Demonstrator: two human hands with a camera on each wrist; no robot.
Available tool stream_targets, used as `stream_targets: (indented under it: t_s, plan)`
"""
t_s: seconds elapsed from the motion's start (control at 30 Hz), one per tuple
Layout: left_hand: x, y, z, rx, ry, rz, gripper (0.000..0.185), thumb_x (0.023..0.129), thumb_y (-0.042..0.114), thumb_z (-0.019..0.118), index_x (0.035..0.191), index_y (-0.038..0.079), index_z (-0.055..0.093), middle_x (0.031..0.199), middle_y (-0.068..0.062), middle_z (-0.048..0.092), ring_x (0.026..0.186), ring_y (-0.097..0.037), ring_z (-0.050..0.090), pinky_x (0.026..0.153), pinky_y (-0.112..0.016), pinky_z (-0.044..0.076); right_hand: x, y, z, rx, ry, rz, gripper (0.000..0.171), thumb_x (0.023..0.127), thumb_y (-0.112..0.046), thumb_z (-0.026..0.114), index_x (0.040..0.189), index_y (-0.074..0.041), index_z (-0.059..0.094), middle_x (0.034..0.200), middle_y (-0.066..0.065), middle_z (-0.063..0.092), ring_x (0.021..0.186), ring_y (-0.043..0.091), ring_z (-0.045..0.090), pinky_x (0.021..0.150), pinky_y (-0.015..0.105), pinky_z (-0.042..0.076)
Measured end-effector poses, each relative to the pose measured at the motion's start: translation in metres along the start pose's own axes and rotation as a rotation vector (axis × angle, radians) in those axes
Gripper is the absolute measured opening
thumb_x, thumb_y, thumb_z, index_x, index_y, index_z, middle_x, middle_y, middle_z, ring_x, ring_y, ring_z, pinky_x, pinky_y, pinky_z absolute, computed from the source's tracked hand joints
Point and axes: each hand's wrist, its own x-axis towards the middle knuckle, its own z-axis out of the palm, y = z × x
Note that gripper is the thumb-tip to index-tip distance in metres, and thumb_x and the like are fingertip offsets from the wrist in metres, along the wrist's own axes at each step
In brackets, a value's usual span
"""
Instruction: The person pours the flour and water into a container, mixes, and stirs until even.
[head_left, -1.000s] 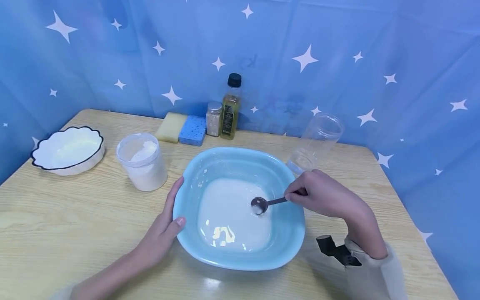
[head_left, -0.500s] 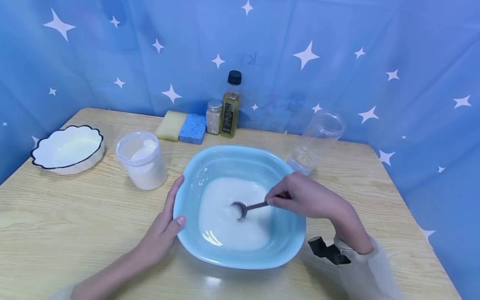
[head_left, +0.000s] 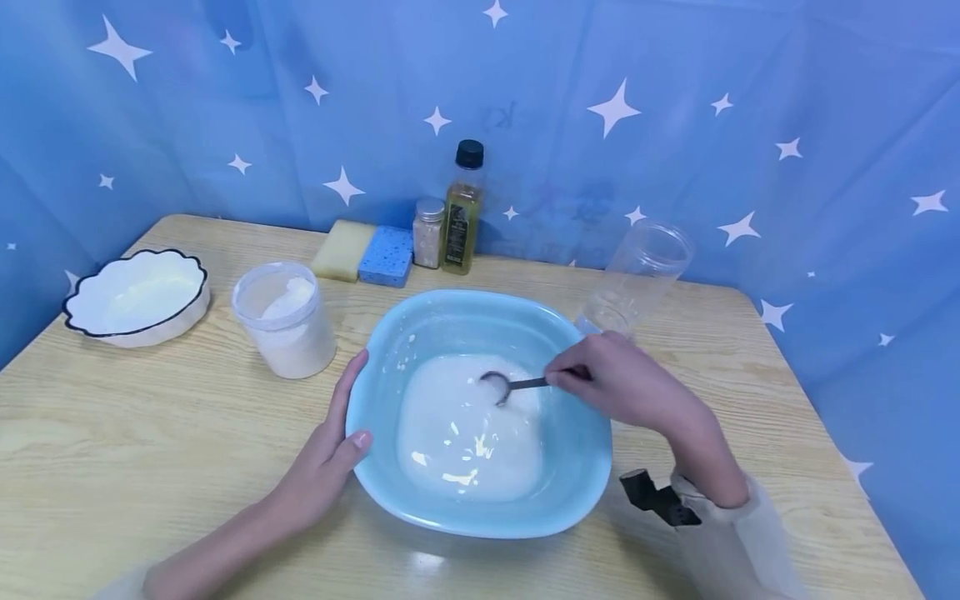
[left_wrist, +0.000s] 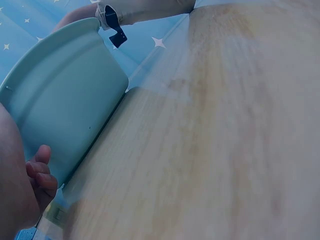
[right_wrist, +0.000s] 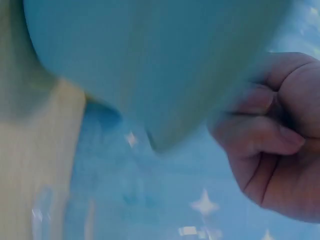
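Note:
A light blue basin (head_left: 480,521) of milky white liquid (head_left: 438,433) stands on the wooden table. My left hand (head_left: 321,458) holds its left side, thumb at the rim and fingers against the outer wall. Those fingers (left_wrist: 42,172) show curled beside the basin in the left wrist view. Over the basin's right side, my right hand (head_left: 633,379) pinches the handle of a dark spoon (head_left: 528,383). The spoon's bowl is blurred and dips into the liquid. Curled fingers of my right hand (right_wrist: 275,135) appear beside the basin wall in the right wrist view; the spoon is hidden there.
Left of the basin stand a clear jar of white powder (head_left: 292,342) and a scalloped white dish (head_left: 142,300). Behind it are yellow (head_left: 343,250) and blue sponges (head_left: 386,257), a small jar (head_left: 428,235) and an oil bottle (head_left: 460,221). A clear container (head_left: 637,275) stands back right.
My right hand has moved the spoon leftward through the liquid, then a little back and away from me. Glints on the liquid have shifted. My left hand keeps its place on the basin.

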Motion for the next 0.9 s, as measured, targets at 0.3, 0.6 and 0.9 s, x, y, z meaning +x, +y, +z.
stream_targets:
  t_s: [0.3, 0.6, 0.9]
  plan:
    - [-0.001, -0.001, 0.0, -0.007, -0.003, 0.0, 0.069, 0.095, 0.009, 0.039, 0.15, 0.031, 0.003, 0.155, -0.002, 0.006, 0.126, -0.038, 0.037, 0.082, -0.032, 0.05, -0.012, -0.008, -0.006, 0.063, -0.171, -0.094, 0.023, 0.09, -0.003, 0.055, 0.077, -0.016, 0.069, 0.057, -0.013, 0.045, 0.046, 0.0, 0.03, 0.042, 0.017, 0.03]
    - [-0.001, 0.0, 0.001, -0.003, -0.004, -0.014, 0.069, 0.095, 0.01, 0.038, 0.15, 0.032, 0.003, 0.155, -0.005, 0.008, 0.119, -0.038, 0.045, 0.082, -0.033, 0.051, 0.01, -0.01, 0.016, -0.023, 0.051, -0.105, 0.024, 0.09, -0.004, 0.055, 0.07, -0.015, 0.064, 0.055, -0.01, 0.042, 0.046, 0.001, 0.032, 0.045, 0.019, 0.033]
    - [-0.001, 0.001, 0.0, -0.007, 0.001, -0.015, 0.069, 0.094, 0.01, 0.038, 0.15, 0.031, 0.004, 0.154, -0.003, 0.009, 0.12, -0.038, 0.044, 0.079, -0.031, 0.052, -0.006, -0.012, 0.0, 0.039, -0.142, -0.106, 0.021, 0.089, -0.005, 0.056, 0.076, -0.015, 0.07, 0.056, -0.011, 0.044, 0.046, 0.001, 0.032, 0.043, 0.018, 0.03]
